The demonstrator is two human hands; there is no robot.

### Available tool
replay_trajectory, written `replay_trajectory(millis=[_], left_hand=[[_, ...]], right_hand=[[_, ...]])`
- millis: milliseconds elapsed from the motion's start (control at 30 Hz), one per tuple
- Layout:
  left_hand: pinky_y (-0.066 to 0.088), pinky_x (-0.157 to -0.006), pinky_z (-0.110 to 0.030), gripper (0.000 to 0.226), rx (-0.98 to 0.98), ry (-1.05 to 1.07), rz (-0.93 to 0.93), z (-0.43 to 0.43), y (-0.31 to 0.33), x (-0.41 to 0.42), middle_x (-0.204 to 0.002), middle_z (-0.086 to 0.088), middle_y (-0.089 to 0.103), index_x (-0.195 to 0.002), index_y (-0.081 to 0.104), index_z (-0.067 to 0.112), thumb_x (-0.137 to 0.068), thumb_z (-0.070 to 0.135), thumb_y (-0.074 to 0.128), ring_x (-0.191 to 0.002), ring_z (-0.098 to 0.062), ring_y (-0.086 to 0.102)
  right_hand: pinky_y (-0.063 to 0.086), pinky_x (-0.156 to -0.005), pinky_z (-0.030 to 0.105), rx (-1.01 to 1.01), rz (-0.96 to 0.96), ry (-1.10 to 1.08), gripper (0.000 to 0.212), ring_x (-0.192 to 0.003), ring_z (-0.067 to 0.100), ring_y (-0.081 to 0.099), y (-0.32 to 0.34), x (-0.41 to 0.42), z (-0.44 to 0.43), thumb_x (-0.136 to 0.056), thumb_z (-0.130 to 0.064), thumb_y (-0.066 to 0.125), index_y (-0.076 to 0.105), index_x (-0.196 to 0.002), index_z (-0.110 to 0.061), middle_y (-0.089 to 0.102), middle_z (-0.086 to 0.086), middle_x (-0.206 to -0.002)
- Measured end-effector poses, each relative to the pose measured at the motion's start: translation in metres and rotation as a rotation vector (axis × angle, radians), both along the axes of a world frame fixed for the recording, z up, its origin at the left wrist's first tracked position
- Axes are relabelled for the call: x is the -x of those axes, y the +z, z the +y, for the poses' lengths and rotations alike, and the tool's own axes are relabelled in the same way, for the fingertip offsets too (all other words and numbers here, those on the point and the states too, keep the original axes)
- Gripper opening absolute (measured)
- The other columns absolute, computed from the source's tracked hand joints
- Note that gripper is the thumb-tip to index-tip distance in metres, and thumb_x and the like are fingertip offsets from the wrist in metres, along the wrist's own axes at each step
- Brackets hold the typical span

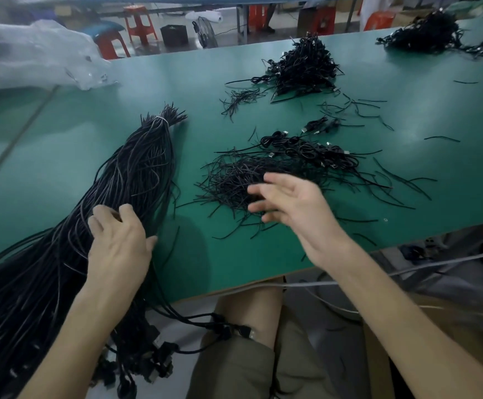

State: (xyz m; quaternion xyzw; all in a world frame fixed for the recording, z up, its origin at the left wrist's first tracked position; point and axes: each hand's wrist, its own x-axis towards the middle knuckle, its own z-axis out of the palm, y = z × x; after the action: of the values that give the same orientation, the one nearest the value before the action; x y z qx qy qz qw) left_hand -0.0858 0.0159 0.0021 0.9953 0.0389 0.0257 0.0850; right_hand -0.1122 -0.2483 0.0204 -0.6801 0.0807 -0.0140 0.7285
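**Head view.** Your left hand [116,246] rests on the bundle of long black cables [136,174]. The bundle lies on the left of the green surface [90,131] and hangs over its near edge toward your lap. The fingers [99,217] curl down into the strands, with the thumb held out to the side. Whether they pinch a single cable cannot be told. A white band [161,120] ties the bundle's far end.

Your right hand [292,203] hovers, blurred, above the loose pile of short black wire ties [228,180], fingers spread and holding nothing. Just beyond that pile lies a row of coiled black cables with metal plugs [306,151]. A heap of coiled black cables [303,64] sits farther back. A crumpled clear plastic bag [33,53] lies at the far left.
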Motion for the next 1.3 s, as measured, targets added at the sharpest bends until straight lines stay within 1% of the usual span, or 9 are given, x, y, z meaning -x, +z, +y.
replay_trajectory(millis=[133, 233, 467, 567, 700, 900, 1000, 1200, 1300], left_hand=[[0.038, -0.064, -0.044, 0.043, -0.004, 0.071, 0.043, 0.011, 0.003, -0.007, -0.106, -0.022, 0.059, -0.113, 0.045, 0.002, -0.097, 0.033, 0.069, -0.091, -0.045, 0.06], [0.037, -0.056, -0.037, 0.022, 0.023, -0.05, -0.042, 0.004, 0.006, -0.003, -0.079, 0.004, 0.054, -0.099, 0.055, 0.015, -0.102, 0.036, 0.06, -0.061, -0.021, 0.051], [0.044, -0.052, -0.028, 0.024, 0.427, -0.602, 0.04, -0.052, 0.015, 0.008, -0.055, 0.007, 0.06, -0.082, 0.065, 0.019, -0.102, 0.013, 0.053, -0.05, -0.01, 0.057], [0.045, -0.045, -0.03, 0.028, 0.518, -0.677, 0.156, -0.055, 0.019, 0.009, -0.056, 0.014, 0.063, -0.082, 0.061, 0.03, -0.105, 0.019, 0.05, -0.041, -0.009, 0.053], [0.031, -0.037, -0.023, 0.022, 0.873, -0.622, 0.331, -0.037, 0.015, 0.005, -0.054, 0.003, 0.044, -0.098, 0.067, 0.013, -0.102, 0.033, 0.058, -0.038, -0.016, 0.034], [0.027, -0.035, -0.015, 0.036, 1.4, -0.674, 0.555, 0.018, 0.013, -0.011, -0.062, 0.001, 0.043, -0.113, 0.066, 0.005, -0.1, 0.038, 0.064, -0.034, -0.009, 0.028], [0.035, -0.039, -0.012, 0.035, 1.768, -0.615, 0.494, 0.02, 0.007, -0.019, -0.081, 0.005, 0.055, -0.126, 0.066, 0.009, -0.097, 0.029, 0.068, -0.042, -0.001, 0.039], [0.046, -0.068, -0.015, 0.033, 2.333, -0.264, 0.404, -0.019, 0.007, -0.028, -0.087, 0.011, 0.055, -0.124, 0.072, 0.009, -0.1, 0.027, 0.059, -0.067, -0.001, 0.052], [0.043, -0.068, -0.016, 0.031, 2.238, -0.247, 0.388, -0.03, 0.007, -0.026, -0.077, 0.013, 0.051, -0.103, 0.073, 0.025, -0.106, 0.043, 0.047, -0.068, -0.003, 0.047]], right_hand=[[0.058, -0.071, 0.029, 0.048, 0.076, 0.012, 0.03, -0.084, 0.018, 0.075, -0.028, 0.015, 0.01, -0.103, -0.01, 0.059, 0.06, -0.132, -0.008, 0.078, 0.002, -0.104], [0.057, -0.072, 0.033, 0.153, 0.013, 0.038, 0.026, -0.085, 0.015, 0.074, -0.034, 0.021, 0.018, -0.101, -0.011, 0.062, 0.062, -0.127, -0.016, 0.077, 0.001, -0.103], [0.02, -0.124, 0.023, 0.891, -0.457, 0.317, 0.082, -0.15, 0.006, 0.019, -0.034, 0.023, 0.045, -0.093, 0.012, 0.056, 0.028, -0.161, -0.024, 0.03, -0.007, -0.162], [0.021, -0.126, 0.034, 0.904, -0.468, 0.343, 0.08, -0.146, 0.011, 0.029, -0.034, 0.021, 0.041, -0.086, 0.017, 0.052, 0.033, -0.158, -0.014, 0.047, 0.004, -0.151], [0.034, -0.12, 0.045, 1.261, -0.665, 0.186, 0.026, -0.111, 0.028, 0.063, -0.033, 0.018, 0.024, -0.096, -0.014, 0.064, 0.07, -0.119, -0.002, 0.073, 0.009, -0.1], [0.053, -0.096, 0.038, 0.783, -0.56, -0.178, 0.02, -0.09, 0.011, 0.064, -0.034, 0.027, -0.02, -0.102, -0.011, 0.057, 0.077, -0.1, -0.009, 0.066, -0.023, -0.079], [0.05, -0.068, 0.031, 0.668, -0.446, -0.086, 0.019, -0.066, 0.009, 0.061, -0.036, 0.03, -0.027, -0.104, -0.009, 0.057, 0.076, -0.1, -0.011, 0.064, -0.006, -0.069], [0.052, -0.081, 0.02, 0.749, -0.397, 0.226, 0.02, -0.075, -0.009, 0.06, -0.047, 0.036, -0.004, -0.101, -0.004, 0.056, 0.074, -0.109, -0.001, 0.064, -0.013, -0.088], [0.051, -0.088, 0.023, 0.837, -0.384, 0.335, 0.021, -0.095, -0.003, 0.065, -0.054, 0.039, -0.002, -0.104, -0.009, 0.056, 0.074, -0.113, -0.005, 0.073, -0.003, -0.106]])
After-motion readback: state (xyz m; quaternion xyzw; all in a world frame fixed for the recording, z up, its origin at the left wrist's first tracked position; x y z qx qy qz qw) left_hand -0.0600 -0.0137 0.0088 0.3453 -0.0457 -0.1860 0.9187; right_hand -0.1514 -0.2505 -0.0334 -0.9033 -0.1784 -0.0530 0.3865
